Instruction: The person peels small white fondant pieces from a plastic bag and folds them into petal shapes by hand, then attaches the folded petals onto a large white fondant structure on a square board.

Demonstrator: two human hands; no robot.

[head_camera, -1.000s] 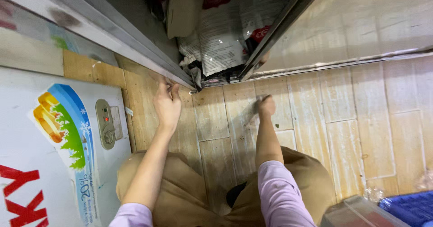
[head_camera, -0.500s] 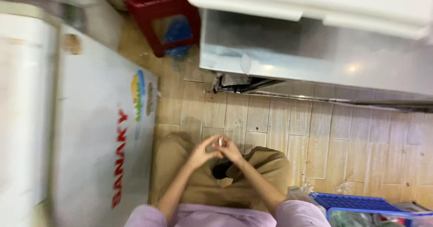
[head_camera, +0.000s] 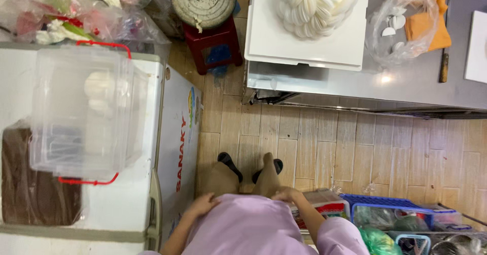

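Observation:
I look straight down at my own body in a lilac top and tan trousers, with black shoes (head_camera: 229, 162) on the wood-look tile floor. My left hand (head_camera: 203, 204) rests at my left hip, fingers loosely curled, holding nothing. My right hand (head_camera: 287, 195) sits at my right hip, fingers bent, and it holds nothing that I can see. On the steel counter (head_camera: 355, 85) ahead lies a white tray (head_camera: 274, 42) with a coiled pile of white dough (head_camera: 317, 1).
A white chest freezer (head_camera: 152, 133) stands close on my left, with a clear plastic box (head_camera: 81, 113) with red handles on top. A red stool (head_camera: 213, 39) bears a round block. A blue crate (head_camera: 385, 204) and bowls sit at my right.
I have risen from a crouch to standing, and the view has pulled up from the gap under the counter. My hands left the floor, met at my lap, then parted to my hips.

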